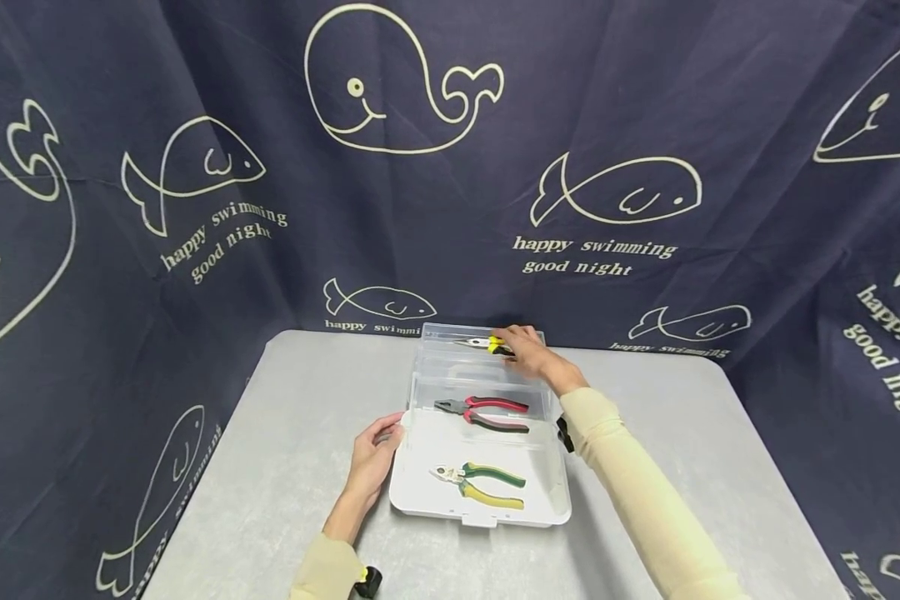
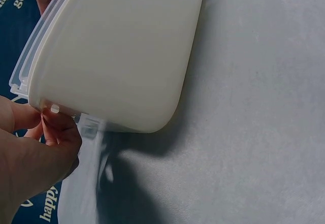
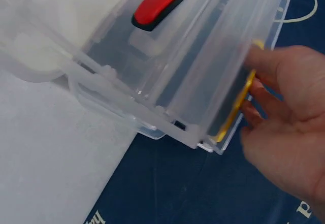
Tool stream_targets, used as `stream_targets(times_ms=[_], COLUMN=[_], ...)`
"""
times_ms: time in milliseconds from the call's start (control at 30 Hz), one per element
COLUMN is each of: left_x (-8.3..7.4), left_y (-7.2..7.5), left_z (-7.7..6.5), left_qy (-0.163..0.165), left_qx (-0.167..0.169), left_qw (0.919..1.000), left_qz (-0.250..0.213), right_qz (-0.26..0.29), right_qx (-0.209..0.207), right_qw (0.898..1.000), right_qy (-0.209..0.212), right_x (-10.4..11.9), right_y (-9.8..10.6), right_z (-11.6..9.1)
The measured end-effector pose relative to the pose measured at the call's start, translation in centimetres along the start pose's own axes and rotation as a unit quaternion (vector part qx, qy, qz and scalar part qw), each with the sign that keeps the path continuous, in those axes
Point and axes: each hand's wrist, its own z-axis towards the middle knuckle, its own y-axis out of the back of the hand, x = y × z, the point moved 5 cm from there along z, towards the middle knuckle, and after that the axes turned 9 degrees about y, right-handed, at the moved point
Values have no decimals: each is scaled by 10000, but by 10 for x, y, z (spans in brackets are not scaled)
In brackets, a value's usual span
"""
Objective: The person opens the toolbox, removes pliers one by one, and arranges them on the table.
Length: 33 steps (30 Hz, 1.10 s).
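A white storage box (image 1: 427, 500) stands open, with clear tiered trays (image 1: 420, 392) folded out behind its base. My left hand (image 1: 375, 454) pinches its left side near the rim; in the left wrist view, thumb and fingers (image 2: 56, 125) meet at the box's corner. At the far tray, my right hand (image 1: 525, 350) holds yellow-and-black needle-nose pliers (image 1: 482, 342) by the handles, their jaws pointing left. The right wrist view shows a yellow handle (image 3: 236, 107) at the fingers. Red-and-black combination pliers (image 1: 468, 406) lie in the middle tier, green-and-yellow pliers (image 1: 465, 479) in the base.
The box stands on a grey table (image 1: 270, 467), close to its back edge. A dark blue curtain (image 1: 450, 208) with white whale and fish drawings hangs behind and at both sides. A latch tab (image 1: 479, 521) sticks out at the box's front.
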Motion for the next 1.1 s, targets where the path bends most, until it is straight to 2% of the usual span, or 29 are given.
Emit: stream_targets(times_ms=[233,500,833,1100], left_x=[-1,-1,0,1], left_y=[2,1,-1,0], left_z=[1,-2,1,2], left_qy=[-39,23,12,107], left_qx=[60,34,49,51], left_qw=[10000,10000,10000,9999], left_qz=[28,5,-84,-119], right_qz=[255,52,-313,-342], right_qx=[-65,-74,-501,-589], right_qw=[9996,9999,9976,9974], right_qy=[135,140,351,224], right_x=[1,1,4,5], right_y=[-1,1,5,5], right_z=[3,5,6,8])
